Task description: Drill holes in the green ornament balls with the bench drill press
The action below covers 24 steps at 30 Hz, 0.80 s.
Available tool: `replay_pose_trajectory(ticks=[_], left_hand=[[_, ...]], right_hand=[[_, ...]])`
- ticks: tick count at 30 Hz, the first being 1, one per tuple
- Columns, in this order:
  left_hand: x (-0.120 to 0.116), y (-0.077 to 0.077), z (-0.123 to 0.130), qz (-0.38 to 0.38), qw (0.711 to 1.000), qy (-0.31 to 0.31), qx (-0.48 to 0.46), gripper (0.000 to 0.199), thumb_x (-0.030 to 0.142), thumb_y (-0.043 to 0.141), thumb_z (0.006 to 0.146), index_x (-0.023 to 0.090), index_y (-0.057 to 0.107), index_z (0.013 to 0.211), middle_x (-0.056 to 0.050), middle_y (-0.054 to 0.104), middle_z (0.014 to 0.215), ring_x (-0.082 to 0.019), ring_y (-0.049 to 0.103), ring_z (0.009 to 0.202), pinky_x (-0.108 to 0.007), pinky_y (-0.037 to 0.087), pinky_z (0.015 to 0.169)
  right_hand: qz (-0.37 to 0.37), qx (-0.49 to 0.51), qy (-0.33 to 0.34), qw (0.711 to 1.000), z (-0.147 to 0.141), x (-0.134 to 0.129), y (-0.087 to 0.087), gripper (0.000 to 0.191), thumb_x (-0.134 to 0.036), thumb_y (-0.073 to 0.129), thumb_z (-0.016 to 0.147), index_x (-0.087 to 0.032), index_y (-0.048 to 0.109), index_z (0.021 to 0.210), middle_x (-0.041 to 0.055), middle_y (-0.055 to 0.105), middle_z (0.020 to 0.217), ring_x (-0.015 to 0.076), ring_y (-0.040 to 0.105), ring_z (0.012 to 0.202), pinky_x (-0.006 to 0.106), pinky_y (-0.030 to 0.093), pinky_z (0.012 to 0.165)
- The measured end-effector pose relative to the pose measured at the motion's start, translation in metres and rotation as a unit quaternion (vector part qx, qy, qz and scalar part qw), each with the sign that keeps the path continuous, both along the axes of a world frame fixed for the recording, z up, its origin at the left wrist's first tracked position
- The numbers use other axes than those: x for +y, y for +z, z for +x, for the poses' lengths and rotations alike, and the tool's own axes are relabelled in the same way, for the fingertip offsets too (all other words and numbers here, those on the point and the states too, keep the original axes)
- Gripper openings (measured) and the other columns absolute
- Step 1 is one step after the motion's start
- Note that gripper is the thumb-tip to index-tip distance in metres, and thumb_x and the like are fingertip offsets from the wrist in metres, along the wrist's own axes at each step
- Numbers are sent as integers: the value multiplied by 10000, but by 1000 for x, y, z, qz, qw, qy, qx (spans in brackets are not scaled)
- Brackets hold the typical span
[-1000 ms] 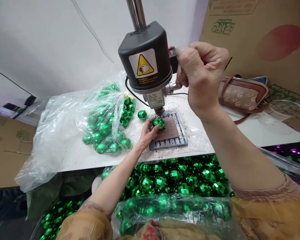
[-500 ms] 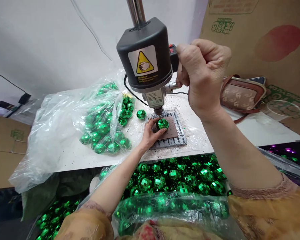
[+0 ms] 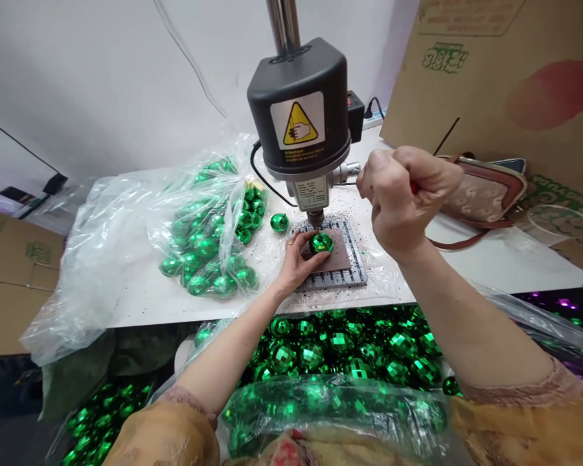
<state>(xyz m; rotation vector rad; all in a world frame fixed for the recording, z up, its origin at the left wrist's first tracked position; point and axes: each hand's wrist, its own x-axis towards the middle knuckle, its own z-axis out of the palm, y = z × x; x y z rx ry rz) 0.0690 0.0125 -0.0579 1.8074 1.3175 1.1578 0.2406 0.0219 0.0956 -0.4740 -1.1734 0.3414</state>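
My left hand (image 3: pixel 298 257) is closed around a shiny green mirror-faceted ball (image 3: pixel 322 243), thumb in front and fingers behind. The ball rests on a brownish pad (image 3: pixel 341 254) over the slotted metal base (image 3: pixel 358 272) of a bench drill press (image 3: pixel 298 110). Just above the ball is the drill chuck (image 3: pixel 315 218); any bit is hard to make out. At the machine's right side, my right hand (image 3: pixel 405 194) is wrapped around the feed lever, mostly hidden in the fist beyond its metal hub (image 3: pixel 346 173).
A clear plastic bag (image 3: pixel 201 233) of green balls lies left on the white table (image 3: pixel 140 304). One loose ball (image 3: pixel 279 222) sits beside the base. Many more green balls (image 3: pixel 311 355) fill a plastic-lined container below. A handbag (image 3: pixel 486 194) and clear cup (image 3: pixel 558 223) stand right, near a carton (image 3: pixel 476 103).
My right hand has come down with the lever, and a dark rod now shows behind it. The view has shifted slightly. My left hand still holds the ball on the pad.
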Motion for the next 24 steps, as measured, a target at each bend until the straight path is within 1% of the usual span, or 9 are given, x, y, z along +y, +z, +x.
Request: replay_pose_trajectory(ticks=[4,6,11,15,19,21,24], left_hand=[[-1,-2,0,0,1000,3,-1,547,469,809,785,258,646,1263,-121,592,1341,-339,443,1400,-534,304,1199],[-1,-3,0,3,1000,5,1,544,485,800,792,258,645,1262,-120,591,1339,-339,450,1394,-536,309,1197],[-1,-4,1,13,1000,7,14,536,509,783,808,263,641,1262,-118,602,1317,-340,462,1385,-534,331,1186],[0,-5,0,25,999,8,23,537,526,773,815,261,638,1261,-120,607,1313,-346,445,1403,-547,322,1190],[0,-6,0,25,999,6,27,540,526,767,821,261,632,1272,-126,599,1328,-349,450,1398,-549,332,1181],[0,-5,0,22,999,4,28,537,516,767,822,260,630,1274,-124,600,1330,-348,450,1397,-545,334,1179],[-2,-3,0,17,1000,5,26,528,498,770,822,260,630,1272,-120,600,1332,-344,451,1398,-533,337,1178]], right_hand=[[69,19,24,997,-1,3,-3,539,-315,587,900,-190,205,540,-45,197,486,67,255,424,311,204,464],[96,3,30,995,0,4,-6,526,-269,573,910,-181,204,545,-46,209,492,54,266,423,295,216,457],[139,-42,8,989,6,3,-15,505,-175,566,904,-162,202,552,-42,214,505,38,303,424,260,250,445],[153,-44,-2,987,6,5,-19,519,-189,571,904,-166,190,552,-40,207,503,42,302,416,262,252,430],[155,-42,-10,987,5,8,-22,542,-226,583,902,-174,172,553,-41,191,497,45,256,413,270,253,424],[148,-45,-17,988,6,9,-25,546,-243,582,903,-182,167,553,-42,187,495,49,244,412,276,259,423],[142,-69,-12,987,9,8,-34,537,-245,572,901,-193,190,527,-44,212,472,59,270,407,286,281,426]])
